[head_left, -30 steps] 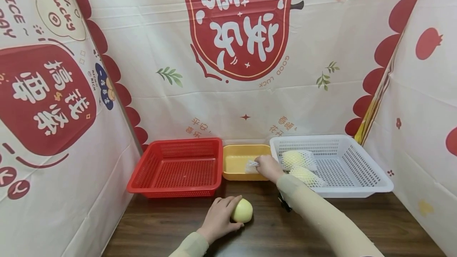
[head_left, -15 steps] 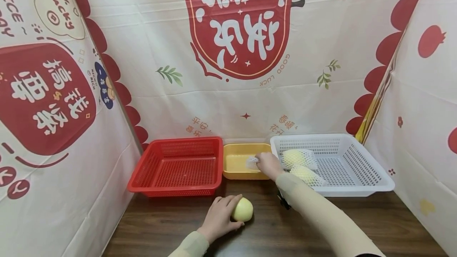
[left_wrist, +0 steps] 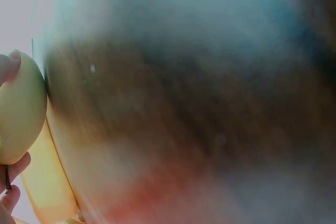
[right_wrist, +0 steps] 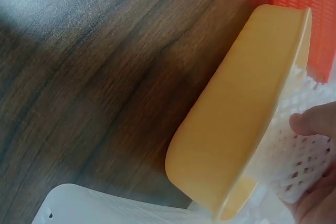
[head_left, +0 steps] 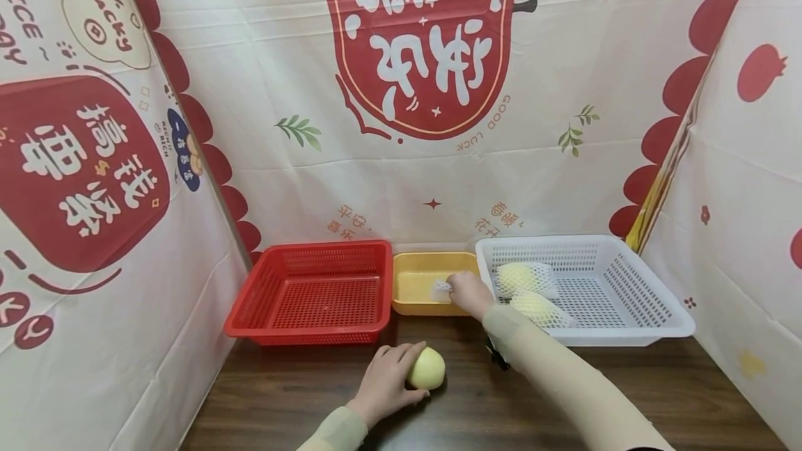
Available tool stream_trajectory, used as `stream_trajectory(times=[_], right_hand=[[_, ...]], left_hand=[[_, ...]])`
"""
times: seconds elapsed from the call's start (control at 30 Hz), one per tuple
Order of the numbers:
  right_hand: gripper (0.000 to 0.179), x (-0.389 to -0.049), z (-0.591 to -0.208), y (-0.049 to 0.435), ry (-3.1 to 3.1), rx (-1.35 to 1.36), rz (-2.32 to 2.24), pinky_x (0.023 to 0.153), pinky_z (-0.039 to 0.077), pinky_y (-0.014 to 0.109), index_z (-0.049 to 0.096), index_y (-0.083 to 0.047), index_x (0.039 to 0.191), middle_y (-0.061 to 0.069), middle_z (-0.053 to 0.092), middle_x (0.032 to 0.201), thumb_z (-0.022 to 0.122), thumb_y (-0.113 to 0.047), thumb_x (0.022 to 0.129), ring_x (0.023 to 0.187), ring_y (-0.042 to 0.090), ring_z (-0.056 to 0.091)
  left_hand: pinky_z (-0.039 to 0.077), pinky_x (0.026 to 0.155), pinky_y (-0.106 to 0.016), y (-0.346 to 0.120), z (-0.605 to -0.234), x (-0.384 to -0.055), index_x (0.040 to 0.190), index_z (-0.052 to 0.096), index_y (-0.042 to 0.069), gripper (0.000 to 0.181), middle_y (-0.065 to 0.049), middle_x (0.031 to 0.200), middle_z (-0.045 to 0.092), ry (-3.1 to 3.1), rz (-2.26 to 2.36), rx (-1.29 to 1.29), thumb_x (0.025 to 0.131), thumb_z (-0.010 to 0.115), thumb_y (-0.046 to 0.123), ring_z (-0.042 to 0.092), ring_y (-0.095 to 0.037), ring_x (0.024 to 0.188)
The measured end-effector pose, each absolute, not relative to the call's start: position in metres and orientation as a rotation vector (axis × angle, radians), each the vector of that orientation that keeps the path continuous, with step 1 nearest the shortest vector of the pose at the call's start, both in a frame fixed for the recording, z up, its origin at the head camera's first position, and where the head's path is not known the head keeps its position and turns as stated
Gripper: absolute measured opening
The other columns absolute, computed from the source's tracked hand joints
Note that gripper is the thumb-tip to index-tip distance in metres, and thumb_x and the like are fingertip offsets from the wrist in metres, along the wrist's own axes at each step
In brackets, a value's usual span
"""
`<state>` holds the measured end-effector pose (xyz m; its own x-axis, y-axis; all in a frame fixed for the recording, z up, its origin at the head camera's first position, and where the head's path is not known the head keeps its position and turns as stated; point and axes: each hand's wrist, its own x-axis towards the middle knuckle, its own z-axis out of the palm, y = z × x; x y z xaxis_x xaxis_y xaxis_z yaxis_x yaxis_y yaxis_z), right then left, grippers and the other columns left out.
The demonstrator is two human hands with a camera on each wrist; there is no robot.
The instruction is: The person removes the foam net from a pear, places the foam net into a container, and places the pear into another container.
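On the dark wooden table, my left hand (head_left: 383,383) holds a pale yellow-green pear (head_left: 429,369), its fingers over the top and thumb along the near side. The pear (left_wrist: 20,108) shows a dark stem between fingers at the left edge of the left wrist view. My right hand (head_left: 471,294) pinches a white foam net sleeve (head_left: 441,290) over the yellow tray (head_left: 410,282). In the right wrist view, thumb and fingers squeeze the foam net (right_wrist: 302,156), which hangs inside the tray's rim.
A red basket (head_left: 307,336) stands left of the yellow tray. The white basket (head_left: 633,336) to its right holds two net-wrapped yellow fruits (head_left: 532,306). Printed cloth walls (head_left: 263,200) enclose the back and sides of the table (head_left: 501,409).
The right hand and the foam net shift only slightly over the yellow tray. The left hand and the pear stay in place.
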<state>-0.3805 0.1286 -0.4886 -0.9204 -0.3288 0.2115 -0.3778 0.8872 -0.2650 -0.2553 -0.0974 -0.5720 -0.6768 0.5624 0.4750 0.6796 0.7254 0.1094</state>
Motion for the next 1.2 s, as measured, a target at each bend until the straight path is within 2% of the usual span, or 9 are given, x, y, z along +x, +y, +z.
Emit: stream_trajectory(times=[0.2, 0.3, 0.43, 0.5, 0.97, 1.2], right_hand=[[0.009, -0.381, -0.493, 0.128, -2.937, 0.558, 0.445, 0.063, 0.046, 0.041, 0.064, -0.007, 0.074, 0.004, 0.062, 0.07, 0.064, 0.0, 0.078, 0.064, 0.019, 0.053], [0.003, -0.381, -0.494, 0.128, -2.977, 0.537, 0.482, 0.068, 0.049, 0.043, 0.067, -0.005, 0.083, 0.008, 0.066, 0.079, 0.065, -0.005, 0.082, 0.071, 0.023, 0.06], [0.022, -0.38, -0.495, 0.129, -3.027, 0.517, 0.498, 0.082, 0.05, 0.045, 0.068, -0.001, 0.105, 0.013, 0.069, 0.1, 0.065, -0.009, 0.085, 0.091, 0.029, 0.065], [0.028, -0.381, -0.496, 0.13, -3.047, 0.51, 0.507, 0.085, 0.05, 0.045, 0.067, 0.0, 0.112, 0.015, 0.068, 0.106, 0.064, -0.01, 0.086, 0.097, 0.031, 0.065], [0.034, -0.383, -0.489, 0.134, -3.066, 0.517, 0.506, 0.082, 0.05, 0.047, 0.065, -0.001, 0.116, 0.016, 0.067, 0.112, 0.061, -0.005, 0.082, 0.101, 0.032, 0.063], [0.037, -0.386, -0.486, 0.135, -3.084, 0.504, 0.502, 0.08, 0.05, 0.044, 0.064, 0.0, 0.119, 0.015, 0.066, 0.114, 0.061, -0.005, 0.082, 0.098, 0.027, 0.063]], left_hand=[[0.041, 0.09, -0.033, -0.098, -0.573, -0.256, 0.143, 0.045, 0.019, 0.088, 0.002, 0.119, 0.061, -2.53, -0.393, -0.95, 0.07, 0.082, 0.052, 0.06, -0.015, 0.101], [0.041, 0.09, -0.033, -0.098, -0.573, -0.256, 0.143, 0.045, 0.02, 0.088, 0.002, 0.119, 0.061, -2.537, -0.39, -0.947, 0.07, 0.081, 0.053, 0.06, -0.014, 0.101], [0.041, 0.09, -0.034, -0.097, -0.573, -0.255, 0.143, 0.045, 0.02, 0.088, 0.002, 0.119, 0.061, -2.538, -0.39, -0.942, 0.07, 0.081, 0.053, 0.06, -0.014, 0.101], [0.041, 0.09, -0.034, -0.097, -0.573, -0.255, 0.143, 0.045, 0.019, 0.088, 0.002, 0.119, 0.061, -2.537, -0.389, -0.941, 0.07, 0.081, 0.053, 0.06, -0.015, 0.101], [0.041, 0.09, -0.034, -0.096, -0.574, -0.255, 0.142, 0.047, 0.018, 0.088, 0.001, 0.119, 0.061, -2.552, -0.403, -0.925, 0.069, 0.082, 0.052, 0.06, -0.016, 0.101], [0.04, 0.091, -0.034, -0.096, -0.575, -0.255, 0.142, 0.046, 0.017, 0.088, 0.002, 0.12, 0.061, -2.575, -0.393, -0.912, 0.07, 0.081, 0.053, 0.059, -0.015, 0.103]])
